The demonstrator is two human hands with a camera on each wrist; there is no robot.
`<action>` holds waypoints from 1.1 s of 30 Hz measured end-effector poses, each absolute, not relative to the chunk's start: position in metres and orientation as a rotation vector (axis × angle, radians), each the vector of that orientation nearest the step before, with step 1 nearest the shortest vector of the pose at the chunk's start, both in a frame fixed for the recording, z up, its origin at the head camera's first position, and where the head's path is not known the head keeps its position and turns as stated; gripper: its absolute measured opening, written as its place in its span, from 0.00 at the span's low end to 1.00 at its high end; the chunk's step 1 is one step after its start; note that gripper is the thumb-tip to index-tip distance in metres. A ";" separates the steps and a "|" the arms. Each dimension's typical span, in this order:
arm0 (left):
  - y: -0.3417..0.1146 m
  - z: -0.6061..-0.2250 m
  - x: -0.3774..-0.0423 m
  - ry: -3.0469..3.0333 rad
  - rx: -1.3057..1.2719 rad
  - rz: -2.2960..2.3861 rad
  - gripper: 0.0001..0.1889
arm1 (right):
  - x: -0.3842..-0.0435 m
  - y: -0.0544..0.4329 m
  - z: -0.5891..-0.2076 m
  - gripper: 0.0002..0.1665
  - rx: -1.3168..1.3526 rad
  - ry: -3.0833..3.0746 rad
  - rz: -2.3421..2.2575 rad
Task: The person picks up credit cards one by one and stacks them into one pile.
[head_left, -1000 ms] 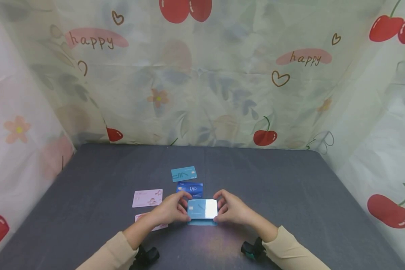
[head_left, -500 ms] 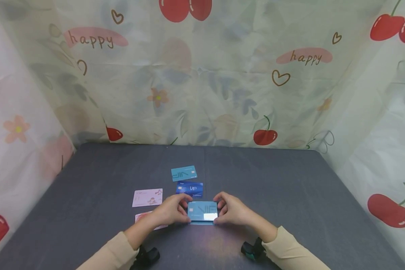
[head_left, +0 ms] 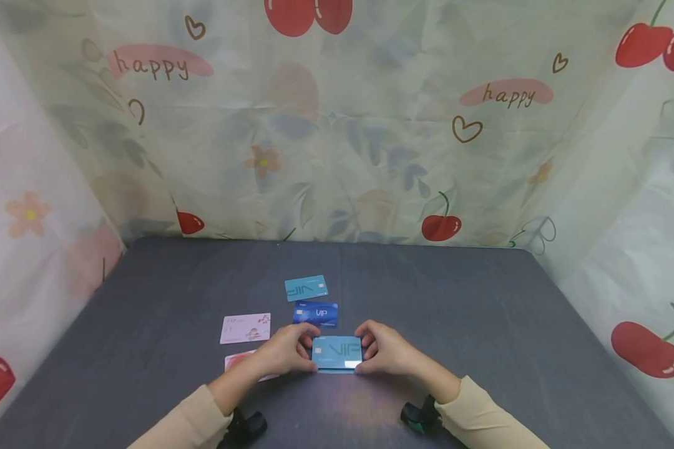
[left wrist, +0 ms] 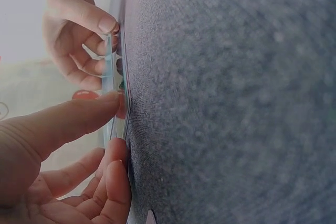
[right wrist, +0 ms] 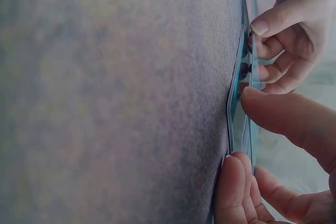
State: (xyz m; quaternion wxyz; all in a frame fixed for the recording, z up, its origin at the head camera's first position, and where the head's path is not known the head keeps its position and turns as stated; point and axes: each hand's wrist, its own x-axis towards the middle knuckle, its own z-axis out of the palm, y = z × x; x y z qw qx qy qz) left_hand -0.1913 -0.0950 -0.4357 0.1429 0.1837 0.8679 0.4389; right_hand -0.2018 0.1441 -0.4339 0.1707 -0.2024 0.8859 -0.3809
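Note:
Pinched by its two short ends, a light blue VIP card [head_left: 331, 352] is held level by my left hand [head_left: 285, 350] and my right hand [head_left: 385, 350]. Right under it lies another blue card [head_left: 337, 371], of which a thin strip shows along the near edge. In the right wrist view, the lower blue card [right wrist: 234, 111] lies on the cloth with a narrow gap below the held one. Thumbs are at the near edge, and the other fingers curl behind the card's far corners.
Beyond the hands lie a dark blue VIP card [head_left: 321, 315] and a teal VIP card [head_left: 306, 288]. A pale pink card [head_left: 245, 328] lies to the left, with a red-pink card [head_left: 236, 360] partly under the left forearm. Printed curtains enclose the grey table [head_left: 455, 299].
The held card has come down and toward me, covering more of the card below. Its glare has shrunk to the near right corner, so the VIP print shows. Both hands keep their pinch.

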 end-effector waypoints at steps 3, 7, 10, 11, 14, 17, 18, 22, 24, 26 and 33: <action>-0.094 -0.436 -0.191 2.510 0.523 1.258 0.29 | -0.203 0.143 -0.434 0.33 -0.568 2.518 -1.073; -0.094 -0.439 -0.193 2.506 0.522 1.252 0.29 | -0.204 0.142 -0.434 0.32 -0.556 2.517 -1.065; -0.094 -0.439 -0.193 2.505 0.524 1.243 0.29 | -0.203 0.142 -0.434 0.32 -0.549 2.517 -1.058; -0.094 -0.439 -0.193 2.504 0.524 1.243 0.29 | -0.203 0.142 -0.433 0.32 -0.552 2.516 -1.058; -0.094 -0.439 -0.193 2.509 0.530 1.241 0.29 | -0.203 0.142 -0.434 0.32 -0.559 2.519 -1.058; -0.094 -0.439 -0.192 2.508 0.527 1.242 0.28 | -0.203 0.143 -0.435 0.32 -0.574 2.522 -1.054; -0.094 -0.438 -0.192 2.508 0.527 1.242 0.28 | -0.203 0.143 -0.435 0.32 -0.577 2.524 -1.052; -0.093 -0.437 -0.191 2.508 0.522 1.240 0.28 | -0.203 0.143 -0.435 0.32 -0.577 2.530 -1.031; -0.093 -0.437 -0.190 2.513 0.525 1.233 0.28 | -0.203 0.143 -0.435 0.32 -0.579 2.536 -1.022; -0.093 -0.436 -0.190 2.520 0.526 1.225 0.27 | -0.202 0.143 -0.435 0.32 -0.580 2.541 -1.013; -0.093 -0.437 -0.188 2.548 0.556 1.217 0.26 | -0.202 0.143 -0.435 0.31 -0.583 2.548 -0.997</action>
